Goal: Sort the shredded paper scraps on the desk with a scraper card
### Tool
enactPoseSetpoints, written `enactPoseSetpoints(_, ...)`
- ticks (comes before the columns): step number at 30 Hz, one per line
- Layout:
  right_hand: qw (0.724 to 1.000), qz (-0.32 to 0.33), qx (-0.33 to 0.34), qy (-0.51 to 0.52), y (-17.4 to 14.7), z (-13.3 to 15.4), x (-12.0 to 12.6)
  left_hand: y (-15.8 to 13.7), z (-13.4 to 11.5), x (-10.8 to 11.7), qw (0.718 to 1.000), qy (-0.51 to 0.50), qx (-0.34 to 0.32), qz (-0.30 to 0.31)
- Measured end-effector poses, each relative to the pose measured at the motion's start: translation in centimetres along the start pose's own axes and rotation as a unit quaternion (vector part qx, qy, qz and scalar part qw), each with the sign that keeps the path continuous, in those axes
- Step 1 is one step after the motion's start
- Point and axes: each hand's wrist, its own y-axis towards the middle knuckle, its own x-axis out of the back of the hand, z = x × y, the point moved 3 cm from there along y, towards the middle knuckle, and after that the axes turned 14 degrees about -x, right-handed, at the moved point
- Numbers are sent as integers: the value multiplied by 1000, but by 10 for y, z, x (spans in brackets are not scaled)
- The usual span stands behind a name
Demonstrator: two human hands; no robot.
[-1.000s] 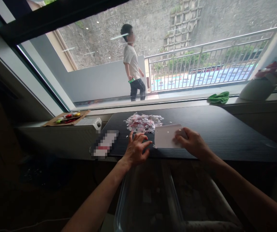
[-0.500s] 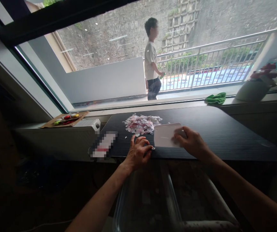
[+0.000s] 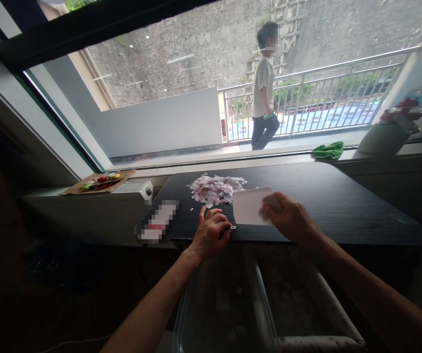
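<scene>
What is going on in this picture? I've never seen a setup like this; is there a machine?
No machine here: these are a person's two bare hands, seen by a camera worn on the head, looking forward and down. On the dark table lies a heap of pale, pinkish scraps. The right hand holds a broad, pale blade, perhaps a scraper or cleaver. The left hand is at the near edge, its fingers bent, beside a small loose scrap; I can't tell whether it grips that. Outside is another person.
</scene>
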Motion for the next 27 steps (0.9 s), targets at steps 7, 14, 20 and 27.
enactPoseSetpoints(7, 998, 23, 25, -47, -7, 9, -7, 1, -3, 2, 1000, -4, 4, 7)
enactPoseSetpoints(14, 990, -2, 71, -124, -17, 16, 7, 1, -3, 3, 1000, 0, 13, 5)
enactPoseSetpoints(20, 988, -34, 63, -134, -16, 5, 29, 2, -5, 7, 999, 2, 27, 20)
enactPoseSetpoints(27, 999, -18, -18, 27, 11, -28, 31, 3, 18, 16, 997, 27, 74, -13)
